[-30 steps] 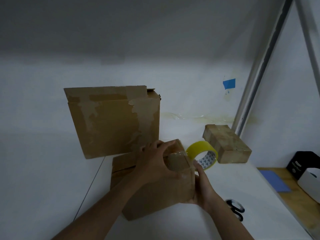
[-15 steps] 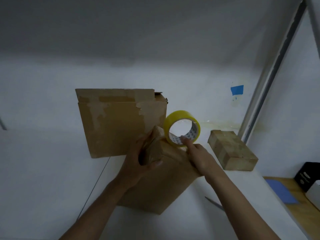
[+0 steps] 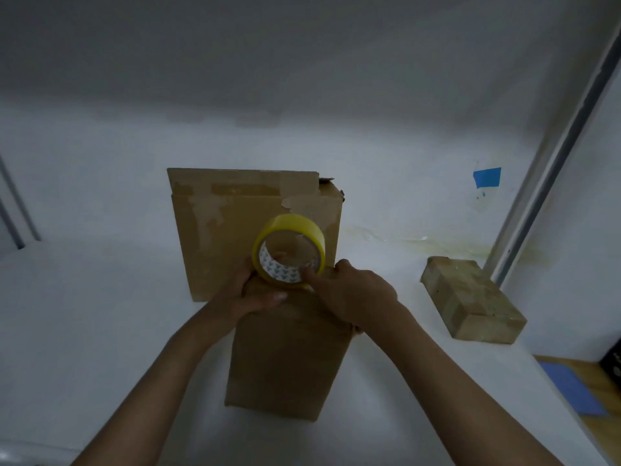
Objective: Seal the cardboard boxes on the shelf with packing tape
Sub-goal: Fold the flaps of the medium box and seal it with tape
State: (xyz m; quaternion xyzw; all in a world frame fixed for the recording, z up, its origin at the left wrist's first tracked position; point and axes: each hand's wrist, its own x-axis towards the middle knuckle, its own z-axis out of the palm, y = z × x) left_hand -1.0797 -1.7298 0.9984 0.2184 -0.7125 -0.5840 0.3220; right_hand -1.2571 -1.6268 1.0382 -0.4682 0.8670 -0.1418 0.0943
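A brown cardboard box [image 3: 285,361] stands upright on the white shelf [image 3: 100,331] in front of me. My left hand [image 3: 250,294] grips its top far edge, thumb laid across the top. My right hand [image 3: 349,292] holds a yellow roll of packing tape [image 3: 289,252] at the box's top, index finger hooked inside the core. A larger cardboard box [image 3: 235,227] with torn tape patches stands behind, partly hidden by the roll and my hands.
A small flat cardboard box [image 3: 470,301] lies on the shelf to the right, near a grey upright post [image 3: 551,156]. Blue tape [image 3: 487,176] sticks to the back wall. A blue sheet [image 3: 571,388] lies on a wooden surface at lower right.
The front box went from lying tilted to standing upright. My right hand raised the tape roll from beside the box to its top edge. My view shifted right to left.
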